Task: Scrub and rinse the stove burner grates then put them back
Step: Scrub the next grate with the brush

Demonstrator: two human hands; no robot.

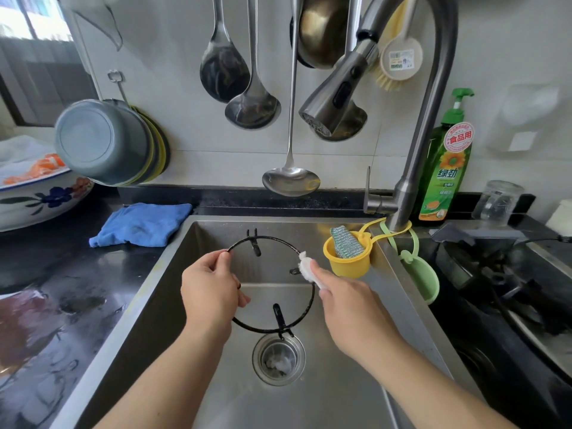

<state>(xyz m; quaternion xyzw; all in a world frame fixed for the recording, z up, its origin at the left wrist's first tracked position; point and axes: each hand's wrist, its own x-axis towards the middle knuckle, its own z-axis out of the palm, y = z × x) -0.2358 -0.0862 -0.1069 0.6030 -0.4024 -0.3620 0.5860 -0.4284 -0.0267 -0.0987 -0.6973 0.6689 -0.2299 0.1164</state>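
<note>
The burner grate [272,280] is held over the sink [340,382], above the drain [278,358], its left rim pinched by the left hand [210,292]. A white brush [306,267] is gripped by the right hand's [349,308] fingers and pressed against the right rim. A yellow cup [348,258] with a sponge [346,243] hangs just beside; a blue cloth [142,224] lies on the tabletop [55,267].

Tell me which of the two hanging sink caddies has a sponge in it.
The yellow caddy, nearest the right hand; the green caddy shows no sponge.

my left hand [210,286] covering part of the grate [305,308], stove [507,274] cut off at right, bowl [40,202] cropped at left
</note>
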